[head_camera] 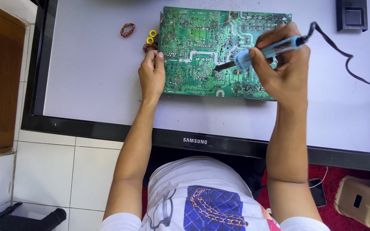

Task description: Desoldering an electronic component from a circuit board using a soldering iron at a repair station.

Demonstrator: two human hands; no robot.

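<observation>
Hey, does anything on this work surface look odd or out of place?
Yes: the green circuit board lies on a flat monitor screen used as a bench, with copper coils loose beside it.

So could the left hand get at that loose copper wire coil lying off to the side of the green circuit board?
Probably yes. The left hand rests on the green circuit board edge, and the loose copper wire coil lies on the bare white surface beyond it, with nothing between.
</observation>
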